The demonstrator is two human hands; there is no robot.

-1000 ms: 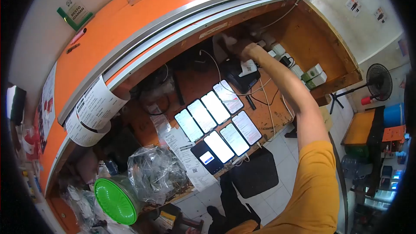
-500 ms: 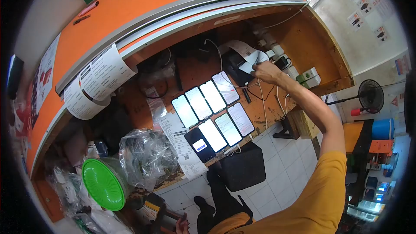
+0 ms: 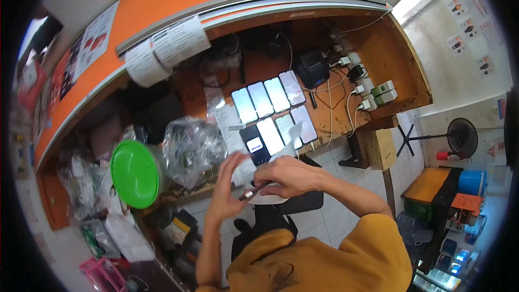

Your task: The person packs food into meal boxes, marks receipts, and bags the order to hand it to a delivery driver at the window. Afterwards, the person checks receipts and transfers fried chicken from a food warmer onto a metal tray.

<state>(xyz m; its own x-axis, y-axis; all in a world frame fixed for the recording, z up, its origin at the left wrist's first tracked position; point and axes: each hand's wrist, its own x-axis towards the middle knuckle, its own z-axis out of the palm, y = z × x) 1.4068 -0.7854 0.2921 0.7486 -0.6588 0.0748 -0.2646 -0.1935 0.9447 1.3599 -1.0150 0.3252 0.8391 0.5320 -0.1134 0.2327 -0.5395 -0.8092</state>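
Note:
In the head view my right hand (image 3: 286,177) is closed on a white paper slip (image 3: 287,151) that curls up in front of the phones, and a small dark pen-like object (image 3: 250,193) shows under its fingers. My left hand (image 3: 227,186) is just to the left, fingers apart, its fingertips beside another part of the white paper (image 3: 244,172). Beyond the hands, several lit phones (image 3: 268,134) lie in two rows on the orange desk. The phone (image 3: 254,145) at the near left has a dark screen with a white box.
A black printer (image 3: 312,69) stands behind the phones, with chargers and white cables (image 3: 358,91) to its right. Left are a plastic bag (image 3: 192,148) and a green-lidded tub (image 3: 135,174). Printed papers (image 3: 181,43) hang over the shelf edge. A fan (image 3: 461,138) stands at right.
My right hand has come back from the printer toward my body with the paper. My left hand has risen from low in the view to meet it. The view has shifted.

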